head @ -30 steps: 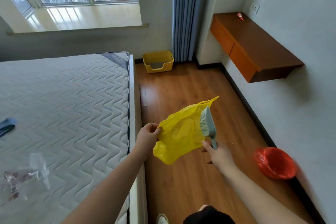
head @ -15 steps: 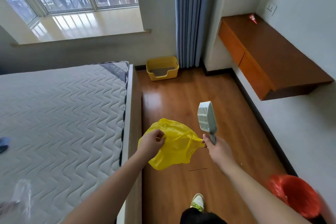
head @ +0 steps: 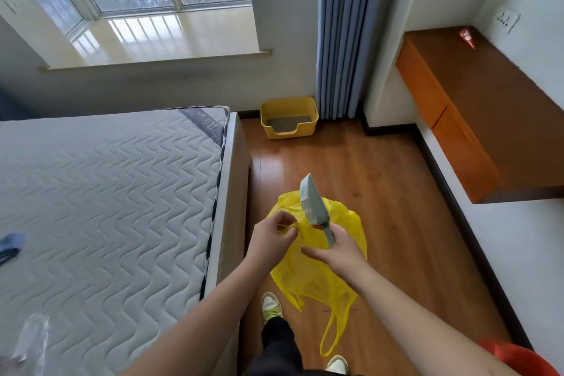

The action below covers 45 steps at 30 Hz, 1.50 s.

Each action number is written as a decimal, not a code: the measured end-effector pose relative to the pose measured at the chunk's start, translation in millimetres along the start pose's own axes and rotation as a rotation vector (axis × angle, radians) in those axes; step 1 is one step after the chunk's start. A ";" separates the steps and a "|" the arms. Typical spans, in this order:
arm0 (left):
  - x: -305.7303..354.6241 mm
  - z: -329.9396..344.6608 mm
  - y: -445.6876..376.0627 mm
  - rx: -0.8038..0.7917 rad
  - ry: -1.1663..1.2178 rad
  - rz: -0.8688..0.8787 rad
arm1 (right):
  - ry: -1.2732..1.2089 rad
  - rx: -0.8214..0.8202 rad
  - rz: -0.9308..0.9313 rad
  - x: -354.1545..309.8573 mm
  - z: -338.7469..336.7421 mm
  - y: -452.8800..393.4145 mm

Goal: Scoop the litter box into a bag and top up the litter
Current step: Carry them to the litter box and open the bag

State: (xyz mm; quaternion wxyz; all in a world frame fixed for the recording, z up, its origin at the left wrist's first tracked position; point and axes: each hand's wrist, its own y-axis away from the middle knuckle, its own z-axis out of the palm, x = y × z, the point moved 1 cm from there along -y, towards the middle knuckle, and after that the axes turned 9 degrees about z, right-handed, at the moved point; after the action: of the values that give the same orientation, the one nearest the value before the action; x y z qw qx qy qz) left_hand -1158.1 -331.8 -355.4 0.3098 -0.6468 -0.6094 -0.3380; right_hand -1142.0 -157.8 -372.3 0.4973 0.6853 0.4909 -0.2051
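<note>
A yellow litter box (head: 308, 128) with grey litter inside stands on the wooden floor at the far wall, beside the blue curtain. In front of me hangs a thin yellow plastic bag (head: 317, 278), one handle loop dangling low. My left hand (head: 271, 241) pinches the bag's upper edge. My right hand (head: 338, 250) grips the handle of a grey slotted litter scoop (head: 311, 201), whose blade points up and away. The two hands are close together, well short of the litter box.
A bare quilted mattress (head: 106, 207) on a bed frame fills the left side. A wall-mounted brown desk (head: 488, 110) juts out on the right. A red bin (head: 518, 360) sits at the bottom right. Between bed and desk runs a strip of wooden floor (head: 381, 180). My shoes show below.
I have walked closer to the litter box. The bag has dropped and hangs longer, and my hands have come nearer together. The scoop has tilted.
</note>
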 end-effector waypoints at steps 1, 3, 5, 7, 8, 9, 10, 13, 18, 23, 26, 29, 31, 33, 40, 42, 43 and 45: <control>-1.9 -0.8 -9.4 0.009 0.014 0.005 | 0.023 0.021 0.002 -3.6 5.6 -10.7; -8.8 -4.5 -29.0 0.021 0.029 0.020 | 0.073 0.075 0.023 -11.5 13.1 -33.1; -19.0 -12.4 -49.6 0.014 0.025 0.025 | 0.132 0.122 0.056 -25.0 13.6 -54.1; -30.3 -25.3 -71.9 -0.002 0.005 0.041 | 0.146 0.141 0.103 -40.3 10.8 -74.5; -35.9 -32.8 -83.0 -0.006 -0.009 0.053 | 0.170 0.147 0.114 -47.2 8.1 -84.2; -41.3 -40.6 -94.5 -0.011 -0.027 0.062 | 0.192 0.150 0.124 -54.2 5.3 -93.3; -46.2 -48.8 -105.3 -0.016 -0.050 0.073 | 0.214 0.157 0.133 -60.0 2.4 -102.7; -65.8 -68.7 -135.2 -0.044 -0.119 0.126 | 0.276 0.193 0.163 -75.4 -8.7 -127.5; -92.3 -87.2 -174.8 -0.150 -0.233 0.206 | 0.308 0.165 0.218 -99.4 -26.3 -154.8; -105.4 -91.3 -206.9 -0.268 -0.410 0.192 | 0.364 0.090 0.192 -107.3 -37.1 -180.8; -111.8 -94.5 -226.0 -0.300 -0.452 0.139 | 0.353 0.074 0.151 -111.1 -46.1 -197.4; -109.8 -94.4 -246.0 -0.307 -0.423 0.057 | 0.322 0.074 0.147 -121.3 -53.1 -210.0; -106.7 -90.1 -260.5 -0.305 -0.352 -0.036 | 0.323 0.084 0.174 -120.0 -58.1 -227.5; -105.1 -82.0 -277.8 -0.297 -0.278 -0.113 | 0.305 0.083 0.204 -118.9 -63.1 -248.4; -90.5 -49.2 -353.4 -0.105 -0.028 -0.377 | 0.307 0.108 0.239 -117.2 -87.9 -321.9; -85.6 -43.1 -376.6 -0.052 -0.012 -0.402 | 0.363 0.099 0.257 -114.6 -98.2 -345.0; -83.0 -40.8 -387.2 -0.039 -0.005 -0.412 | 0.387 0.097 0.267 -113.8 -103.7 -355.7; -78.0 -37.7 -406.2 -0.018 0.014 -0.427 | 0.418 0.094 0.290 -115.7 -115.9 -375.3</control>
State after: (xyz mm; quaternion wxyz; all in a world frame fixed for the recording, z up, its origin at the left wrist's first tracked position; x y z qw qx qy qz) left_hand -1567.9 -381.2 -401.6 0.2295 -0.5032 -0.7277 -0.4057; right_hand -1545.3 -100.9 -414.7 0.3768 0.7985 0.4693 -0.0081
